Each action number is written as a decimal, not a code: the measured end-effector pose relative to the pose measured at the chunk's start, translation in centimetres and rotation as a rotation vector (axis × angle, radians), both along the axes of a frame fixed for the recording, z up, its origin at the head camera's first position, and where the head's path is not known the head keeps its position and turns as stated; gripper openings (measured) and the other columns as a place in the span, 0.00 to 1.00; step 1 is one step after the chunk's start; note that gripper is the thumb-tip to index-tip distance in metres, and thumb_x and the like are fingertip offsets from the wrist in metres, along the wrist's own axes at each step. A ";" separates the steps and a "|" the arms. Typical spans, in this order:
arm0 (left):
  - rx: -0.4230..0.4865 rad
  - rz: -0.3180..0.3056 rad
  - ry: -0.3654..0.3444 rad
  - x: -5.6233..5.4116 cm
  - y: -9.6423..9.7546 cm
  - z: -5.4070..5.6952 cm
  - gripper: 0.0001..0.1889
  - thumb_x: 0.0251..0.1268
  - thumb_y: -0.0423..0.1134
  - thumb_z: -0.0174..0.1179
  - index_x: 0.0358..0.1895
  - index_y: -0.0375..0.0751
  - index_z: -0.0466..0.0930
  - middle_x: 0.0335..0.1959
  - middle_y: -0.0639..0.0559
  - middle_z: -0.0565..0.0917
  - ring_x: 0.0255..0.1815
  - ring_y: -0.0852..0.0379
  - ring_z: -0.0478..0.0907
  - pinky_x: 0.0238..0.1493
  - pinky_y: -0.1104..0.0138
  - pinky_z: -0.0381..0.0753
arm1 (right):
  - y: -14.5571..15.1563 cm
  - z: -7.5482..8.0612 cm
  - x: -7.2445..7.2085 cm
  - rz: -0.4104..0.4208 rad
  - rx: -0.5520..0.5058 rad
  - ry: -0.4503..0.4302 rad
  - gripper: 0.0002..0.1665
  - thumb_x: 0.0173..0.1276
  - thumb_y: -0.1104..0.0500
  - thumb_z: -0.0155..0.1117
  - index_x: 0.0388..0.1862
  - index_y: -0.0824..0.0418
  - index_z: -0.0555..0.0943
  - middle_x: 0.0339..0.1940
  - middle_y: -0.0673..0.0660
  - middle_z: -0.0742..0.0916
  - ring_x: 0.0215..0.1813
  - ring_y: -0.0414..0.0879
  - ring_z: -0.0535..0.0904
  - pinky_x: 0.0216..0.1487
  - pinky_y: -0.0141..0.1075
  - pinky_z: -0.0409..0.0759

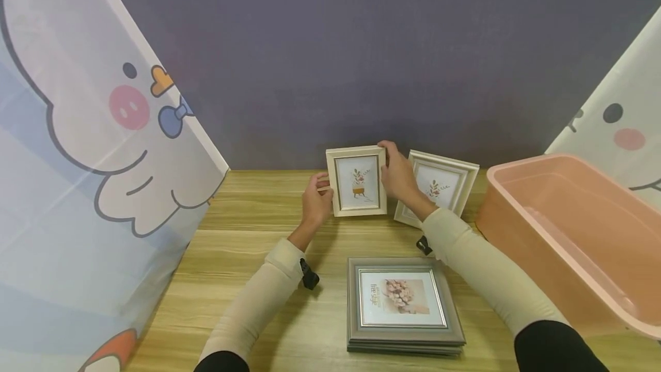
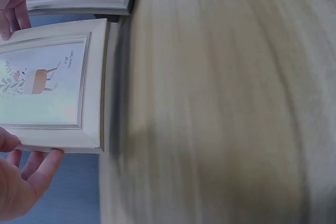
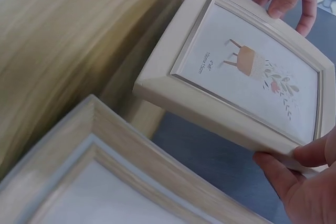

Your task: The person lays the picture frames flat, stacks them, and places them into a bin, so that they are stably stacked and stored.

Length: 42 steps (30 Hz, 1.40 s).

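Observation:
A cream picture frame [image 1: 358, 211] with a potted-plant print stands nearly upright near the back of the table, held between both hands. My left hand [image 1: 316, 202] pinches its left edge, thumb in front and fingers behind. My right hand [image 1: 397, 174] grips the upper part of the right edge. In the right wrist view, the thumb and a finger of the right hand [image 3: 315, 187] pinch the frame's border. A second cream frame [image 1: 467, 185] with a similar print leans back just right of it, partly covered by the right hand and forearm.
Several grey frames lie in a stack [image 1: 403, 334] at the front of the wooden table [image 1: 248, 280]. To the right stands a peach plastic tub [image 1: 542, 245]. A dark wall [image 1: 335, 62] rises behind the table, with cartoon-printed sheets [image 1: 67, 159] at the sides.

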<state>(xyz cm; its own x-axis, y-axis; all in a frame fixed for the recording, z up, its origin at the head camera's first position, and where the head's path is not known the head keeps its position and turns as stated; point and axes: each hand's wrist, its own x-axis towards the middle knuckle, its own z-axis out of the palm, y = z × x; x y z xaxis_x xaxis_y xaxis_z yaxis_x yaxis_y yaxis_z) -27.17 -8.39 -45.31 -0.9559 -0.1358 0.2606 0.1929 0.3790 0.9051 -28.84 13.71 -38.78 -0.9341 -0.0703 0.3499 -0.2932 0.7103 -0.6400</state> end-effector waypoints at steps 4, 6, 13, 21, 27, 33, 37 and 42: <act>-0.006 -0.008 0.033 0.0 -0.3 1.2 0.23 0.66 0.26 0.57 0.64 0.44 0.75 0.54 0.38 0.86 0.48 0.41 0.87 0.40 0.57 0.89 | 0.3 1.1 0.2 0.016 -0.033 0.014 0.33 0.74 0.69 0.54 0.75 0.54 0.65 0.48 0.62 0.83 0.27 0.50 0.72 0.28 0.40 0.70; -0.001 -0.029 0.039 0.0 -0.4 1.6 0.23 0.67 0.26 0.58 0.64 0.44 0.75 0.54 0.39 0.86 0.48 0.41 0.87 0.38 0.58 0.89 | 0.5 1.5 0.3 0.020 -0.054 0.023 0.33 0.72 0.70 0.55 0.75 0.54 0.66 0.49 0.62 0.85 0.28 0.51 0.74 0.29 0.40 0.71; -0.024 -0.085 0.018 0.4 -0.3 1.7 0.26 0.67 0.28 0.61 0.67 0.47 0.73 0.55 0.40 0.85 0.50 0.42 0.87 0.44 0.55 0.89 | 1.4 1.6 0.7 0.028 -0.095 -0.024 0.34 0.72 0.70 0.55 0.75 0.53 0.65 0.61 0.67 0.85 0.49 0.60 0.87 0.39 0.44 0.82; -0.055 -0.103 0.015 0.9 -0.5 2.2 0.26 0.68 0.28 0.61 0.67 0.50 0.73 0.54 0.40 0.85 0.50 0.42 0.86 0.46 0.54 0.88 | 2.6 1.0 1.3 0.082 -0.158 -0.095 0.33 0.72 0.65 0.55 0.75 0.53 0.64 0.59 0.68 0.83 0.46 0.59 0.88 0.33 0.40 0.83; -0.094 -0.129 0.017 1.1 -1.0 3.3 0.25 0.69 0.28 0.58 0.67 0.50 0.74 0.54 0.39 0.86 0.50 0.41 0.85 0.47 0.53 0.87 | 3.4 0.9 2.0 0.161 -0.207 -0.162 0.32 0.75 0.63 0.57 0.75 0.53 0.63 0.55 0.66 0.79 0.46 0.63 0.87 0.38 0.46 0.87; -0.174 -0.201 0.057 1.5 -1.6 4.7 0.25 0.73 0.28 0.55 0.70 0.47 0.71 0.58 0.37 0.84 0.51 0.39 0.84 0.47 0.52 0.86 | 3.9 0.7 2.8 0.212 -0.305 -0.194 0.30 0.75 0.63 0.59 0.73 0.52 0.66 0.50 0.63 0.76 0.47 0.61 0.86 0.46 0.47 0.89; -0.200 -0.215 0.072 1.9 -1.7 5.8 0.25 0.73 0.26 0.52 0.71 0.46 0.71 0.58 0.36 0.82 0.51 0.39 0.83 0.47 0.51 0.86 | 4.2 0.3 3.2 0.255 -0.379 -0.195 0.29 0.74 0.65 0.61 0.71 0.56 0.68 0.56 0.65 0.77 0.48 0.56 0.86 0.49 0.43 0.89; -0.269 -0.189 0.114 2.0 -1.5 6.8 0.25 0.71 0.22 0.52 0.67 0.47 0.76 0.56 0.37 0.82 0.50 0.41 0.82 0.47 0.53 0.86 | 4.7 -0.3 3.9 0.323 -0.383 -0.191 0.26 0.72 0.67 0.62 0.67 0.60 0.71 0.60 0.66 0.78 0.44 0.49 0.87 0.47 0.41 0.89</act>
<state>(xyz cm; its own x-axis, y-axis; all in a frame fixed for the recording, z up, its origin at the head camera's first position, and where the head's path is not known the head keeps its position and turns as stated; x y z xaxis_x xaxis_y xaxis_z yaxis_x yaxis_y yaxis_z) -25.13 -9.89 -38.54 -0.9202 0.1287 0.3697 0.3765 0.5494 0.7459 -24.99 18.44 -39.04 -0.9358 -0.2652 0.2324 -0.3106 0.3082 -0.8992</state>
